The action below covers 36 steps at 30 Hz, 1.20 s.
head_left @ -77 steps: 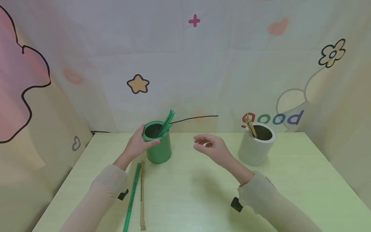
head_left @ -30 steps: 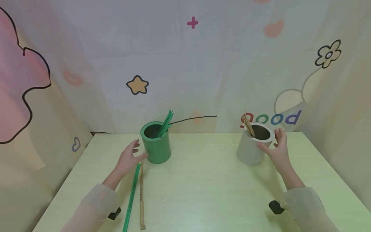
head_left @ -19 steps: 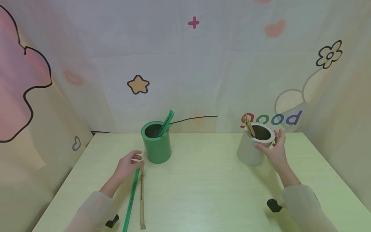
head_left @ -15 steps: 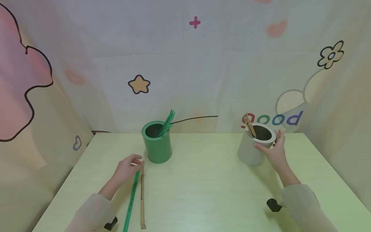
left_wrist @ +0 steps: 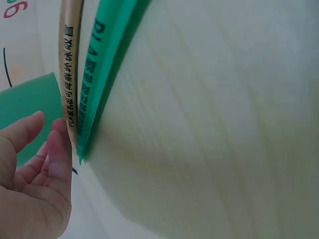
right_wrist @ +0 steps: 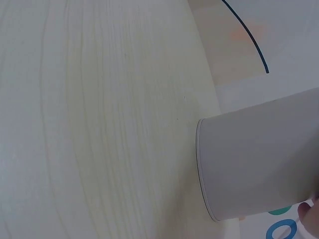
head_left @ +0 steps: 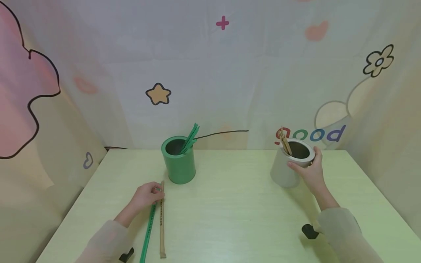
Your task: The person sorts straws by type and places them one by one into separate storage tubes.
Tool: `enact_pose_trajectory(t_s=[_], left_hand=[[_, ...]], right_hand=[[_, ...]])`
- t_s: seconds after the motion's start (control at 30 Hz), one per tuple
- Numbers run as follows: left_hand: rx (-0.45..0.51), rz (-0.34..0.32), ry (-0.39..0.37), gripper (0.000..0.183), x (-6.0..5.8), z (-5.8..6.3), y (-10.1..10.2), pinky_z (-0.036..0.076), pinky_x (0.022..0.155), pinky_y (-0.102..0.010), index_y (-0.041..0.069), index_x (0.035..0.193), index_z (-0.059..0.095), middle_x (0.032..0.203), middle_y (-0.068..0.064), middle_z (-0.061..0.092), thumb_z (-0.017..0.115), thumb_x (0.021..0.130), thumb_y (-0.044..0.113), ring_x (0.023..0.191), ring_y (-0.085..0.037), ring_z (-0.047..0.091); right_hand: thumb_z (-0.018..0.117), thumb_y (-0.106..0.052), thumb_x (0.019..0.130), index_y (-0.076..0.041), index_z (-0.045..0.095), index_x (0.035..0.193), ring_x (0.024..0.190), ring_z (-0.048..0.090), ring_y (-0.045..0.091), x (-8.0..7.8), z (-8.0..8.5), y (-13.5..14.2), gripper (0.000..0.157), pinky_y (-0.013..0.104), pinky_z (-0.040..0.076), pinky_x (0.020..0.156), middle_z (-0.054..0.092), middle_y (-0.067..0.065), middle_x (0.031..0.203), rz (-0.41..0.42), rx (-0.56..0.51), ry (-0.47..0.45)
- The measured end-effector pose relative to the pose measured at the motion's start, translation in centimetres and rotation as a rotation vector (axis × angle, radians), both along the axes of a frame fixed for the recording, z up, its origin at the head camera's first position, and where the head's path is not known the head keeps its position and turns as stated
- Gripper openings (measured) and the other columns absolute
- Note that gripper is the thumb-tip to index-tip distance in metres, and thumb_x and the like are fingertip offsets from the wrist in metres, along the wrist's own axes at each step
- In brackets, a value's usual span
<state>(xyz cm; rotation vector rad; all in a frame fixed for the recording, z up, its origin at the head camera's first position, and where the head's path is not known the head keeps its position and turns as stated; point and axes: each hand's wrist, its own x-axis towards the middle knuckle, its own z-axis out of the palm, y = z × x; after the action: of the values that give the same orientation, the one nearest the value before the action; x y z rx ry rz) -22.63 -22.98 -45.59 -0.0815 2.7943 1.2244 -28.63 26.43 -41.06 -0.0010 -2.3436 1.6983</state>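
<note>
My left hand (head_left: 144,195) is over the upper ends of a green wrapped straw (head_left: 148,233) and a tan wrapped straw (head_left: 162,233), which lie side by side on the table. In the left wrist view, its thumb and forefinger stand apart, the fingertip right beside the tan straw (left_wrist: 70,64). My right hand (head_left: 314,175) holds the white cup (head_left: 284,173) near its rim, thumb in front and fingers round the right side. Tan straws (head_left: 285,144) lean in that cup. Behind the left hand stands a green cup (head_left: 181,170) with green straws (head_left: 189,140) inside.
The light wooden table (head_left: 227,219) spans the space between the arms. A printed cloth backdrop (head_left: 210,80) rises along its back edge and both sides. Both cups stand near that back edge.
My left hand has let go of the green cup and come down to the two lying straws. My right hand has moved right and taken hold of the white cup.
</note>
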Motion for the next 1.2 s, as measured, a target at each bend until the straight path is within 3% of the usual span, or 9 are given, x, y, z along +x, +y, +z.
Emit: enact_pose_trajectory(t_s=[0.7, 1.2], left_hand=[[-0.117, -0.001, 0.050, 0.024, -1.1, -1.4, 1.6, 0.043, 0.058, -0.023, 0.004, 0.091, 0.061, 0.078, -0.003, 0.060, 0.070, 0.072, 0.014, 0.069, -0.013, 0.052], [-0.130, 0.044, -0.072, 0.027, -1.1, -1.4, 2.6, 0.038, 0.051, -0.023, 0.005, 0.089, 0.055, 0.068, -0.003, 0.055, 0.070, 0.071, 0.019, 0.059, -0.014, 0.048]], right_hand=[[0.068, -0.023, 0.077, -0.009, -0.008, 0.140, 0.130, 0.017, 0.034, 0.0, 0.0, 0.1, 0.099, 0.050, 0.022, 0.104, 0.009, 0.018, 0.145, -0.023, 0.045, -0.019], [0.068, -0.024, 0.077, -0.009, -0.008, 0.140, 0.132, 0.015, 0.034, -0.2, -0.1, 0.3, 0.100, 0.050, 0.020, 0.106, 0.008, 0.018, 0.146, -0.026, 0.041, -0.018]])
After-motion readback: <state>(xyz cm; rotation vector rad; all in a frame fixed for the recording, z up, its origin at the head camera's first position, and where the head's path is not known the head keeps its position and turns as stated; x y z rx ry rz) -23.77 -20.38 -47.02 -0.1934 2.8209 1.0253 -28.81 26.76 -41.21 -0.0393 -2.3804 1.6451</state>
